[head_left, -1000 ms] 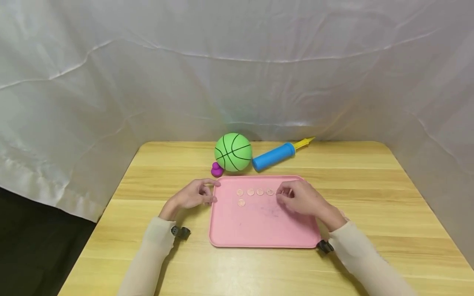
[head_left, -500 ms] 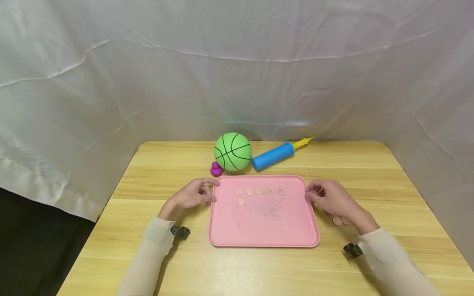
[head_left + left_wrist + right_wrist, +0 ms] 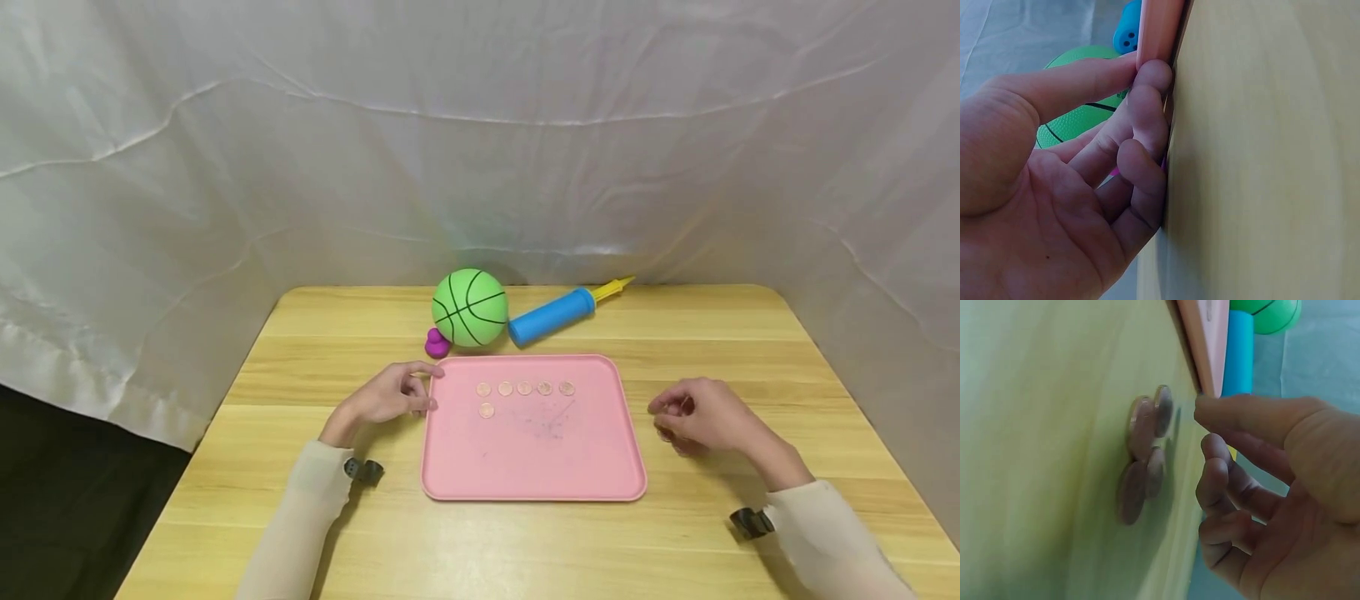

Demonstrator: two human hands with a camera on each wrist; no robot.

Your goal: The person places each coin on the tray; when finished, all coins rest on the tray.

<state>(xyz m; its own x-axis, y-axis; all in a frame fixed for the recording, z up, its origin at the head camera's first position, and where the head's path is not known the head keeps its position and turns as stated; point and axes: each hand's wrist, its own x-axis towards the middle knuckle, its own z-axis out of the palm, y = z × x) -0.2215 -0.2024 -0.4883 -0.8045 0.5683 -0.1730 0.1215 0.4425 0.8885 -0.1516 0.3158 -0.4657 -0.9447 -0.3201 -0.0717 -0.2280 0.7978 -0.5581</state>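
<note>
A pink tray (image 3: 532, 477) lies on the table. My left hand (image 3: 386, 395) holds its left rim; in the left wrist view the thumb and fingertips pinch the tray edge (image 3: 1159, 31). On the tray, several coins (image 3: 524, 388) form a row near the far side, and one coin (image 3: 487, 410) sits below the row's left end. Right of the tray, my right hand (image 3: 708, 417) hovers with loosely bent fingers and nothing between them. Several coins (image 3: 1142, 428) rest in a cluster on the table beside those fingers, mostly hidden by the hand in the head view.
Behind the tray stand a green ball (image 3: 470, 307), a small purple object (image 3: 437, 343) touching it, and a blue pump (image 3: 552, 316) with a yellow nozzle. A pale curtain (image 3: 525, 183) hangs around the wooden table (image 3: 510, 550).
My right hand has let go of a coin at the row's right end, then moved right, off the tray, to the loose coins. The left hand has stayed at the rim.
</note>
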